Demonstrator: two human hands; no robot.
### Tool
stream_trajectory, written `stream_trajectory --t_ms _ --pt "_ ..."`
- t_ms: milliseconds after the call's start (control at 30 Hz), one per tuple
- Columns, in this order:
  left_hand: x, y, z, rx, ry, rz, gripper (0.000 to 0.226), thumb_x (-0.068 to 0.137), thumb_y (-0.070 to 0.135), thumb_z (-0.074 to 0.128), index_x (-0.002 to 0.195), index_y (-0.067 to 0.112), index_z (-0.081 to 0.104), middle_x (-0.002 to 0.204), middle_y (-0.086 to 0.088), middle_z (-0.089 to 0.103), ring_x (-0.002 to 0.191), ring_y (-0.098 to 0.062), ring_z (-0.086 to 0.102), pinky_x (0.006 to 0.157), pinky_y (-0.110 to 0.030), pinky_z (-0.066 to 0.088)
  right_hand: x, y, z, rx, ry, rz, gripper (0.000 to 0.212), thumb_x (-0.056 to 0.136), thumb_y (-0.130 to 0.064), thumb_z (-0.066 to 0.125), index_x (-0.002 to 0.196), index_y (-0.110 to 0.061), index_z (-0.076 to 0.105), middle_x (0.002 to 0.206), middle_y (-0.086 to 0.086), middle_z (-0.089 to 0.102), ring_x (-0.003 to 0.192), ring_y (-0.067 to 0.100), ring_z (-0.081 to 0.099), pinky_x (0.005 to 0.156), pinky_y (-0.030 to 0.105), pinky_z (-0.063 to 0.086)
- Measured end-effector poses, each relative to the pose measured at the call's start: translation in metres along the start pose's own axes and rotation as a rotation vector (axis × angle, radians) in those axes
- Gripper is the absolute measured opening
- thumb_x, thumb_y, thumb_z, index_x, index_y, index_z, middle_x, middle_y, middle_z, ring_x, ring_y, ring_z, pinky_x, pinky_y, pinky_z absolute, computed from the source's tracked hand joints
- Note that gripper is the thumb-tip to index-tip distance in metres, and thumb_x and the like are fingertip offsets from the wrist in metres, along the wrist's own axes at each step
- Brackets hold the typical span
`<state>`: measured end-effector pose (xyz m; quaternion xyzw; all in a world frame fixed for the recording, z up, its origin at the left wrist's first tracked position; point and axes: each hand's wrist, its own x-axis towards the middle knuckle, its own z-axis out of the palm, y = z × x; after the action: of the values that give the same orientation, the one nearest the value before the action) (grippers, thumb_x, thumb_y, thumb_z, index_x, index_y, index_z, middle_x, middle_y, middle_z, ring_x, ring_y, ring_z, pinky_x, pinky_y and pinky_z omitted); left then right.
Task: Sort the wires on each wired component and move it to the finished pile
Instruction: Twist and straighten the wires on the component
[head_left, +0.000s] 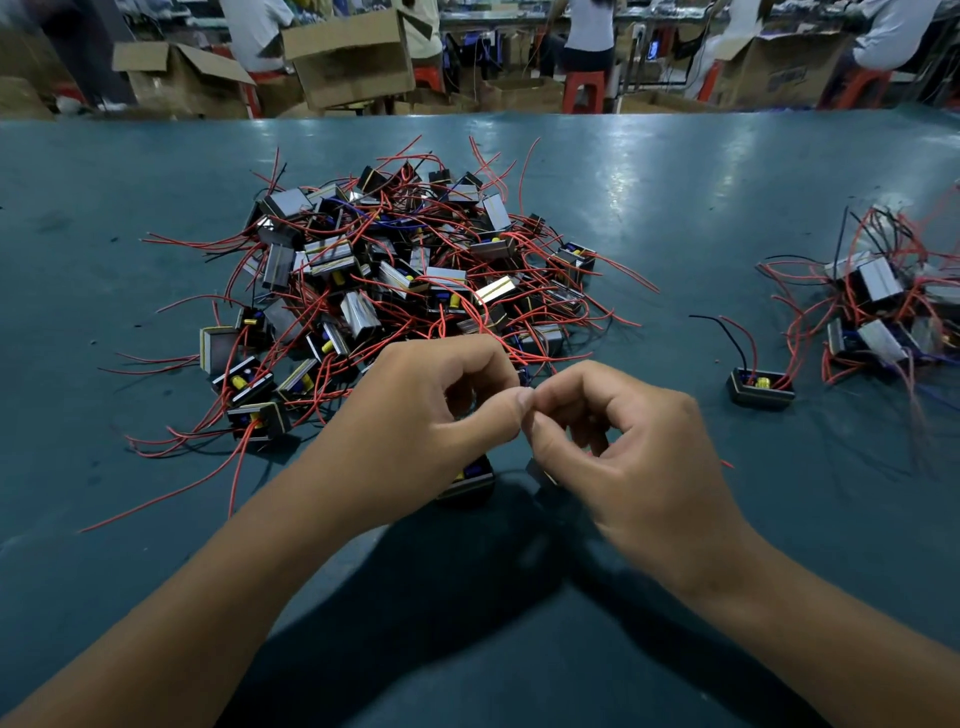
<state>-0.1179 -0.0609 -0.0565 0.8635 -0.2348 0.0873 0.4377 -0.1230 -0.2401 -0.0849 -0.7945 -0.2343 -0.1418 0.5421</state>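
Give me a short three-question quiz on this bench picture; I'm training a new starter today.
1. True or false: both hands are pinching at one spot in front of the big pile.
2. Which pile is smaller: A centre, B right?
3. The single part standing alone has one red wire and one ____ wire.

Key: 1 true; 2 B; 3 black.
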Motion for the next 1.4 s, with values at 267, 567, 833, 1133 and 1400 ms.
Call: stream_trajectory --t_ms 267,567,833,1133,1400 --pt "0.000 0.001 -0.007 -0.032 -0.112 -0.046 0.020 0.093 0.031 0.059 0.079 0.018 0.063 0.058 0.012 0.046 0.050 -0.002 0.039 0.050 -0.011 0.029 0.001 0.000 -0.002 -0.117 -0.040 -0.054 0.003 0.086 -0.017 0.067 0.086 -0.016 0.070 0.072 -0.010 0.061 0.063 0.003 0.053 0.058 0.009 0.036" --pt "-0.001 0.002 -0.007 -0.061 -0.103 -0.123 0.023 0.092 0.029 0.057 0.072 0.019 0.064 0.056 0.006 0.044 0.049 -0.004 0.034 0.047 -0.014 0.029 0.001 0.001 -0.002 -0.267 -0.043 -0.202 0.003 0.088 -0.017 0.066 0.086 -0.015 0.067 0.077 -0.011 0.059 0.072 0.007 0.053 0.066 0.024 0.044" --pt "-0.003 -0.002 -0.001 -0.506 -0.157 -0.573 0.023 0.078 0.023 0.067 0.062 0.007 0.062 0.051 0.000 0.045 0.043 -0.013 0.028 0.040 -0.017 0.023 0.002 0.003 -0.002 -0.370 -0.069 -0.363 0.015 0.093 -0.020 0.059 0.086 -0.009 0.066 0.077 -0.003 0.060 0.070 0.019 0.052 0.063 0.039 0.046" --pt "-0.002 -0.025 -0.023 0.009 -0.101 0.137 0.010 0.089 0.023 0.072 0.099 0.024 0.074 0.096 0.003 0.067 0.082 -0.020 0.063 0.065 -0.025 0.046 0.005 0.005 -0.008 -0.247 -0.096 -0.261 0.003 0.091 -0.015 0.065 0.089 -0.012 0.066 0.080 -0.015 0.054 0.074 0.007 0.051 0.070 0.026 0.044" --pt "0.002 -0.026 -0.021 0.042 -0.062 0.280 0.007 0.083 0.015 0.078 0.089 0.010 0.077 0.090 0.000 0.064 0.072 -0.017 0.058 0.068 -0.017 0.041 0.003 0.003 -0.008 -0.215 -0.140 -0.241 0.003 0.092 -0.017 0.063 0.090 -0.016 0.064 0.081 -0.020 0.052 0.076 0.006 0.052 0.070 0.021 0.043"
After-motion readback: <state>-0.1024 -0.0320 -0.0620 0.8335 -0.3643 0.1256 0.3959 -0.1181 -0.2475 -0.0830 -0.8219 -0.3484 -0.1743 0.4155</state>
